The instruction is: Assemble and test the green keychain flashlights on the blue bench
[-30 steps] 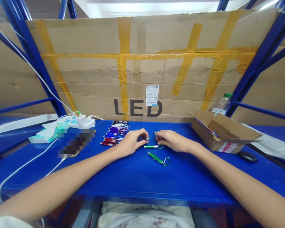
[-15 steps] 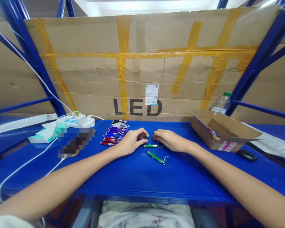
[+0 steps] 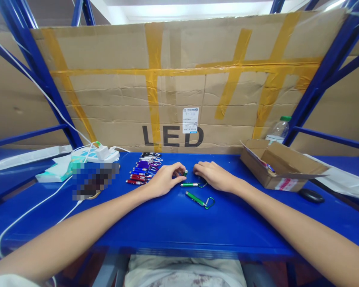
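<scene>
Between the thumb and fingers of my left hand [image 3: 167,180] is a green keychain flashlight [image 3: 185,173], of which only a short piece with a silvery end shows. To its right my right hand [image 3: 211,175] rests low over the table with fingers curled; their tips are hidden, and I cannot make out what they hold. Just below both hands lies another green keychain flashlight [image 3: 189,185], its clip close under my right hand. A third green one [image 3: 196,198] with a carabiner clip [image 3: 210,203] lies slanted nearer to me. Left of my left hand, several flashlights [image 3: 141,170] form a column, red, blue, purple, silver and black.
An opened cardboard box [image 3: 283,169] stands at the right, with a black mouse [image 3: 311,195] before it and a bottle [image 3: 279,129] behind. At left are a power strip [image 3: 103,154], a tissue pack [image 3: 55,171], white cables and a blurred-out object. Large cardboard [image 3: 119,107] backs the blue table [image 3: 173,229].
Both hands keep nearly the same place and pose. The view has shifted very slightly; the flashlights on the table have not moved.
</scene>
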`<state>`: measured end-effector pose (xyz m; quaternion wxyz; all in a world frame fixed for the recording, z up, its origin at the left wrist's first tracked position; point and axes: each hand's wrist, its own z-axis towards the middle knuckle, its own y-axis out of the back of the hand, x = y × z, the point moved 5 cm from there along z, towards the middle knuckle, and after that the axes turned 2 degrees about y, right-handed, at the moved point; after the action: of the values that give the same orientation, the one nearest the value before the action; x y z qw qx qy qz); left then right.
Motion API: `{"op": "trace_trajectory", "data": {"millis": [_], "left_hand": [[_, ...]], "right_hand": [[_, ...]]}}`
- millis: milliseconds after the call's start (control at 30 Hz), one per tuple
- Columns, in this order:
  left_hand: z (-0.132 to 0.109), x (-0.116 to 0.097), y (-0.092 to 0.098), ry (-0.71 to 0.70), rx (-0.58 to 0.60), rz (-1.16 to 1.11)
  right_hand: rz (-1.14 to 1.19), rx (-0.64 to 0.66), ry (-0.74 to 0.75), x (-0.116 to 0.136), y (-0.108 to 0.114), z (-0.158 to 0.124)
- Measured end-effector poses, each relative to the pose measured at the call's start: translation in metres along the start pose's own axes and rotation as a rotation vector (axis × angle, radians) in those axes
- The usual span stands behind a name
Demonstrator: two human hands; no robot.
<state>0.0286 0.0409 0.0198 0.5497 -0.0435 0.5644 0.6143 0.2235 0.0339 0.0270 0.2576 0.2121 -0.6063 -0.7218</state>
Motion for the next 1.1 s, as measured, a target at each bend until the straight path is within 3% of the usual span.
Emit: {"op": "trace_trajectory", "data": {"millis": [267, 567, 800, 867, 1100], "left_hand": [[-0.001, -0.001, 0.000, -0.006, 0.012, -0.001], [0.002, 0.010, -0.003, 0.040, -0.002, -0.109], [0.002, 0.009, -0.002, 0.040, -0.005, -0.136], [0.002, 0.007, -0.002, 0.030, 0.004, -0.127], [0.001, 0.000, 0.000, -0.005, 0.014, -0.076]], "right_hand": [[0.286, 0.021, 0.084, -0.006, 0.004, -0.003], [0.247, -0.041, 0.100, -0.009, 0.004, -0.002], [0.263, 0.036, 0.132, -0.007, 0.004, -0.005], [0.257, 0.002, 0.139, -0.004, 0.006, -0.005], [0.345, -0.302, 0.171, 0.017, 0.029, -0.008]]}}
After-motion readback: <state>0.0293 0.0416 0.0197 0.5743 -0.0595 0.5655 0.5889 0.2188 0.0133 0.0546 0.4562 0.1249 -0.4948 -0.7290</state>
